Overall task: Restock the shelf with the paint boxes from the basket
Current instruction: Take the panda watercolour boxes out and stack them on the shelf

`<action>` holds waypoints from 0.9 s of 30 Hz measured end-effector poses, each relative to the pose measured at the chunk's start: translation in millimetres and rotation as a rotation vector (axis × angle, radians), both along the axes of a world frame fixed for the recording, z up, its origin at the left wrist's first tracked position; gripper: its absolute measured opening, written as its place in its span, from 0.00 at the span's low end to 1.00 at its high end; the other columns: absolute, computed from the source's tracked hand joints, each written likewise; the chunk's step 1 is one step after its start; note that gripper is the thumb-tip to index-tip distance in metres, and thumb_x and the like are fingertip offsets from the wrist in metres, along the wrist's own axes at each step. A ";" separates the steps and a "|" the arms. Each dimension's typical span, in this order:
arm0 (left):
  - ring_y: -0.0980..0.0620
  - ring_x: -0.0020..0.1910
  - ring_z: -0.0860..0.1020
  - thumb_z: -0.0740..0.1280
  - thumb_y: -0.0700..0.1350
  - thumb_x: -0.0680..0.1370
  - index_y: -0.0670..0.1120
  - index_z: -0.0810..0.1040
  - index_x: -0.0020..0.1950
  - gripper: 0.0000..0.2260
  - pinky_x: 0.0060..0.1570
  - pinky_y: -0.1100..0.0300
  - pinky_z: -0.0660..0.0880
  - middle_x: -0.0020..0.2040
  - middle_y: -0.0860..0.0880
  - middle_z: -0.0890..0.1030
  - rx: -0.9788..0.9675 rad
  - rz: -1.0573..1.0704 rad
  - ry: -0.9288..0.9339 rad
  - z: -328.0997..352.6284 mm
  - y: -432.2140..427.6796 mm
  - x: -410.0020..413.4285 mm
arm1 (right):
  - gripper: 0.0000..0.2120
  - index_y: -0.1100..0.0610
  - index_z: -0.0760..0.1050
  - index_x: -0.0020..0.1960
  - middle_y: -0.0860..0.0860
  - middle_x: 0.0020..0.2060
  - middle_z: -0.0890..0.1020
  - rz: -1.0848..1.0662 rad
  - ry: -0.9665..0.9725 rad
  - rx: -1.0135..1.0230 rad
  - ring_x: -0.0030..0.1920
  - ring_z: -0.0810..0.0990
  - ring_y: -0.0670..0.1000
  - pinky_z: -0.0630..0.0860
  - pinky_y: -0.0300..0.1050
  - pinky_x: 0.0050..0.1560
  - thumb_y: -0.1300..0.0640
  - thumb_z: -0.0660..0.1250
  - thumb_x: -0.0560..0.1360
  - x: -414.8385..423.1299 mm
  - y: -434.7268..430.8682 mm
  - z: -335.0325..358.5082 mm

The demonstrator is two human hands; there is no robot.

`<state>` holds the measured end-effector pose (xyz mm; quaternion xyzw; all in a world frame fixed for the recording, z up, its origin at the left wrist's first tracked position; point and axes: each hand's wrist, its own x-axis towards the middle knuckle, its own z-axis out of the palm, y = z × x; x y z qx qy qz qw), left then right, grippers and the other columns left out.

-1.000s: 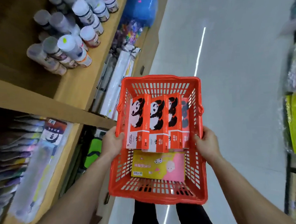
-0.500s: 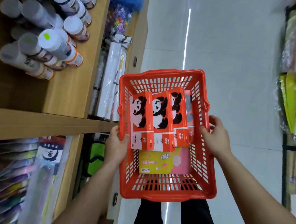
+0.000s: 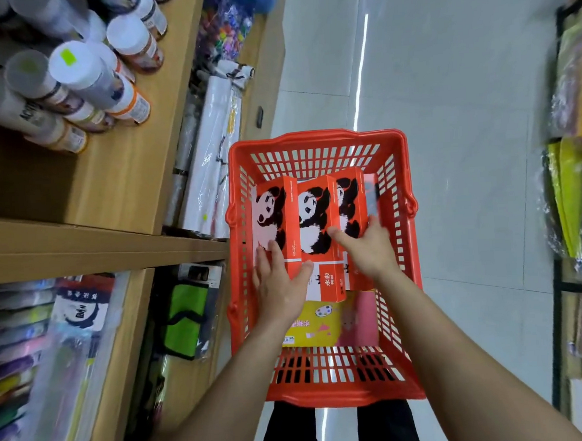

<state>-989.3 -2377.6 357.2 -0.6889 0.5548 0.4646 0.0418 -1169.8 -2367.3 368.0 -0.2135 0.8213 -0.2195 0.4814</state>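
Orange panda paint boxes (image 3: 312, 226) all sit in the red basket (image 3: 316, 144); none shelved yet, so I judge restocking barely begun. My left hand (image 3: 281, 288) lies spread-fingered on the leftmost box; my right hand (image 3: 368, 246) cups the right boxes, thumb and fingers apart. Wooden shelf (image 3: 119, 182) waits alongside.

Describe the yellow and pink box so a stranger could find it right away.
Look in the red basket held over the aisle floor. Under the row of panda boxes, toward the person, lies the yellow and pink box. It is the only flat, pastel box there, with no panda.
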 end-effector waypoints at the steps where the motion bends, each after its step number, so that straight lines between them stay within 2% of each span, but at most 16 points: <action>1: 0.41 0.82 0.49 0.62 0.65 0.77 0.59 0.49 0.82 0.38 0.77 0.43 0.50 0.84 0.52 0.47 -0.031 0.006 0.007 -2.2 1.9 2.6 | 0.48 0.60 0.64 0.76 0.58 0.72 0.75 -0.003 -0.008 -0.007 0.70 0.77 0.61 0.74 0.60 0.71 0.34 0.76 0.68 -0.6 -0.6 -3.4; 4: 0.44 0.80 0.54 0.60 0.63 0.79 0.64 0.54 0.80 0.31 0.76 0.47 0.53 0.84 0.56 0.52 -0.116 -0.068 0.025 -4.8 7.7 14.1 | 0.44 0.58 0.64 0.68 0.52 0.62 0.79 -0.044 -0.034 -0.040 0.63 0.80 0.57 0.76 0.56 0.66 0.38 0.81 0.65 0.8 -0.6 -12.4; 7: 0.46 0.77 0.58 0.61 0.54 0.82 0.63 0.61 0.78 0.25 0.73 0.53 0.53 0.82 0.58 0.59 -0.175 -0.060 0.066 -5.5 6.0 19.5 | 0.40 0.54 0.61 0.61 0.49 0.56 0.77 -0.032 -0.013 -0.058 0.59 0.81 0.55 0.77 0.53 0.61 0.41 0.83 0.64 2.1 -2.1 -17.0; 9: 0.49 0.75 0.63 0.64 0.47 0.82 0.60 0.69 0.76 0.22 0.72 0.58 0.57 0.77 0.59 0.66 -0.234 -0.008 0.158 -2.3 6.4 19.4 | 0.38 0.52 0.62 0.60 0.50 0.57 0.78 -0.045 0.006 -0.080 0.58 0.81 0.55 0.79 0.54 0.61 0.42 0.83 0.63 0.8 -2.2 -19.8; 11: 0.53 0.69 0.70 0.64 0.41 0.83 0.56 0.74 0.72 0.19 0.68 0.59 0.70 0.70 0.57 0.71 -0.279 0.072 0.287 0.3 6.4 19.9 | 0.38 0.50 0.63 0.60 0.48 0.56 0.79 -0.066 0.012 -0.109 0.57 0.82 0.54 0.79 0.54 0.61 0.44 0.84 0.63 -1.0 1.7 -22.3; 12: 0.54 0.65 0.72 0.64 0.39 0.83 0.56 0.76 0.70 0.18 0.65 0.59 0.73 0.66 0.54 0.72 -0.315 0.089 0.311 1.1 6.4 21.3 | 0.38 0.49 0.63 0.61 0.46 0.54 0.79 -0.083 0.007 -0.125 0.56 0.82 0.52 0.79 0.52 0.60 0.45 0.84 0.63 -2.2 5.9 -22.9; 14: 0.54 0.59 0.72 0.67 0.38 0.81 0.58 0.76 0.66 0.18 0.65 0.61 0.72 0.60 0.51 0.71 -0.390 0.091 0.280 0.7 6.8 23.2 | 0.38 0.49 0.65 0.63 0.41 0.51 0.79 -0.124 -0.011 -0.156 0.52 0.83 0.48 0.78 0.43 0.54 0.48 0.85 0.63 -5.1 16.5 -23.2; 16: 0.56 0.62 0.69 0.70 0.39 0.79 0.56 0.75 0.69 0.21 0.67 0.62 0.68 0.63 0.50 0.67 -0.376 0.115 0.234 -2.9 7.3 21.0 | 0.38 0.49 0.66 0.64 0.38 0.50 0.80 -0.162 -0.039 -0.171 0.49 0.83 0.39 0.75 0.35 0.46 0.49 0.85 0.64 -8.3 27.0 -23.5; 17: 0.55 0.66 0.68 0.71 0.41 0.79 0.53 0.72 0.74 0.25 0.68 0.63 0.65 0.68 0.49 0.66 -0.330 0.130 0.203 -5.5 7.1 18.8 | 0.37 0.48 0.66 0.64 0.38 0.50 0.80 -0.171 -0.051 -0.174 0.46 0.83 0.36 0.74 0.33 0.45 0.50 0.85 0.64 -9.4 30.5 -23.1; 19: 0.49 0.77 0.60 0.71 0.48 0.79 0.47 0.57 0.82 0.35 0.72 0.61 0.57 0.79 0.47 0.59 -0.178 0.148 0.123 -9.6 6.0 14.6 | 0.36 0.47 0.65 0.63 0.38 0.49 0.81 -0.184 -0.065 -0.176 0.43 0.83 0.32 0.74 0.32 0.44 0.51 0.85 0.65 -11.2 33.4 -22.4; 21: 0.44 0.81 0.52 0.69 0.55 0.79 0.49 0.47 0.83 0.41 0.75 0.52 0.54 0.83 0.46 0.52 -0.039 0.148 0.065 -10.8 3.4 14.1 | 0.37 0.48 0.65 0.64 0.38 0.50 0.81 -0.186 -0.085 -0.179 0.45 0.83 0.35 0.75 0.33 0.46 0.51 0.85 0.65 -11.7 31.3 -20.2; 23: 0.43 0.81 0.53 0.70 0.57 0.78 0.52 0.45 0.83 0.43 0.76 0.46 0.56 0.83 0.44 0.54 -0.006 0.155 0.087 -11.3 1.7 16.8 | 0.37 0.48 0.65 0.65 0.37 0.51 0.80 -0.173 -0.095 -0.188 0.49 0.81 0.38 0.76 0.35 0.47 0.50 0.84 0.65 -12.2 28.4 -17.4; 25: 0.44 0.81 0.54 0.75 0.57 0.74 0.54 0.46 0.83 0.48 0.76 0.44 0.57 0.83 0.47 0.53 -0.010 0.174 0.149 -9.4 3.2 18.4 | 0.37 0.47 0.65 0.66 0.37 0.51 0.80 -0.170 -0.111 -0.198 0.50 0.81 0.38 0.75 0.34 0.46 0.50 0.84 0.66 -11.8 27.5 -15.3; 27: 0.45 0.79 0.60 0.79 0.57 0.68 0.53 0.50 0.83 0.52 0.75 0.42 0.63 0.81 0.49 0.56 0.031 0.175 0.214 -7.1 6.9 15.5 | 0.36 0.47 0.65 0.66 0.39 0.53 0.80 -0.171 -0.135 -0.203 0.51 0.82 0.39 0.77 0.35 0.48 0.51 0.83 0.68 -10.9 28.7 -13.9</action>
